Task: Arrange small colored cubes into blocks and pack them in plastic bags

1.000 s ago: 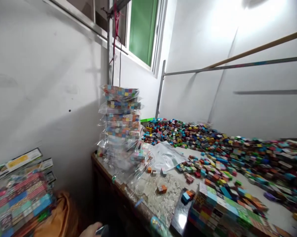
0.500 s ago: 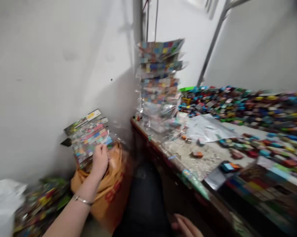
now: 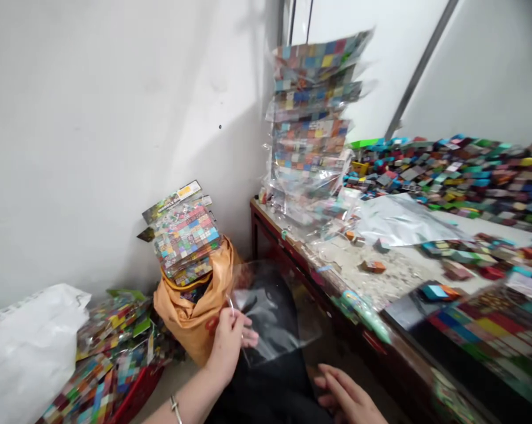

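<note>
A clear plastic bag (image 3: pixel 274 330) hangs from my left hand (image 3: pixel 233 335), its edge pinched between thumb and fingers over my dark-clothed leg. At the lower right, my right hand (image 3: pixel 343 394) is beside the bag with its fingers partly stretched; nothing shows in it. Just past my left hand stands an orange bag (image 3: pixel 177 312), and colourful printed packs (image 3: pixel 186 235) stick out of its top against the wall.
Stacked clear bags of coloured pieces (image 3: pixel 310 129) rise at the table's corner. Small coloured blocks (image 3: pixel 460 171) are heaped behind a silver sheet (image 3: pixel 402 221). A white sack (image 3: pixel 31 347) and packets of coloured pieces (image 3: pixel 111 353) lie at lower left.
My left hand has come away from the orange bag, toward me and right, with a clear plastic bag in it. My right hand has come further into view. The camera view has shifted left.
</note>
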A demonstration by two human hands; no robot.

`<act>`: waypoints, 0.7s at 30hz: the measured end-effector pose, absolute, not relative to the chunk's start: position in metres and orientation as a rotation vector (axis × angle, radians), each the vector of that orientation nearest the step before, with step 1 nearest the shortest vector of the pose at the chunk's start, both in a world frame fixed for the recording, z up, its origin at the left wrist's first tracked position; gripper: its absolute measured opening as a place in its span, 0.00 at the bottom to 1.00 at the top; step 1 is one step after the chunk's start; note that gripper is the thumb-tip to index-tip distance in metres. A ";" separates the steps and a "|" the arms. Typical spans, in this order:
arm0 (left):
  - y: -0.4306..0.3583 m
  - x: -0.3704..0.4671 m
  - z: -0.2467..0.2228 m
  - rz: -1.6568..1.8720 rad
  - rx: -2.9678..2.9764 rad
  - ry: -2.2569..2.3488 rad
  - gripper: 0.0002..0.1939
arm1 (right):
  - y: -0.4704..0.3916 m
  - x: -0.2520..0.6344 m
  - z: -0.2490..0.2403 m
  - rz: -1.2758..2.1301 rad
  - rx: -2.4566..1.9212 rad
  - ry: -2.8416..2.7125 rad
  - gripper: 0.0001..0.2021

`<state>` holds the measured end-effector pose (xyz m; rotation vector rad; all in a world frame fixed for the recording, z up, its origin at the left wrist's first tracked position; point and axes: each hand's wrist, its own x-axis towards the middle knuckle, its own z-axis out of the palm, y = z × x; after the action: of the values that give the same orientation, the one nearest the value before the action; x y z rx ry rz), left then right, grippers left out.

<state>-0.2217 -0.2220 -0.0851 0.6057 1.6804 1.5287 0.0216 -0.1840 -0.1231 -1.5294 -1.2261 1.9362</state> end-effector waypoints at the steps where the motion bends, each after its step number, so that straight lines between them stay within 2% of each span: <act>1: -0.226 -0.217 -0.091 1.492 0.600 1.662 0.17 | -0.184 0.020 -0.126 1.934 -1.519 -1.246 0.28; 6: -0.226 -0.212 -0.098 1.390 0.647 1.616 0.18 | -0.181 0.009 -0.129 1.851 -1.498 -1.407 0.24; 10: -0.217 -0.205 -0.087 1.293 0.679 1.599 0.18 | -0.180 -0.005 -0.111 1.760 -1.445 -1.550 0.22; 17: -0.195 -0.165 -0.067 1.148 0.770 1.404 0.17 | -0.180 -0.030 -0.075 1.370 -1.206 -1.875 0.25; 19: -0.193 -0.159 -0.067 1.073 0.915 1.371 0.18 | -0.180 -0.027 -0.073 1.315 -1.197 -1.917 0.20; 21: -0.191 -0.157 -0.073 0.934 1.057 1.367 0.20 | -0.179 -0.020 -0.073 1.293 -1.292 -1.939 0.11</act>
<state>-0.1574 -0.1913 -0.0733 1.0570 1.3671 0.9336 -0.0201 -0.1789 -0.0734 -1.2924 -1.9389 1.2930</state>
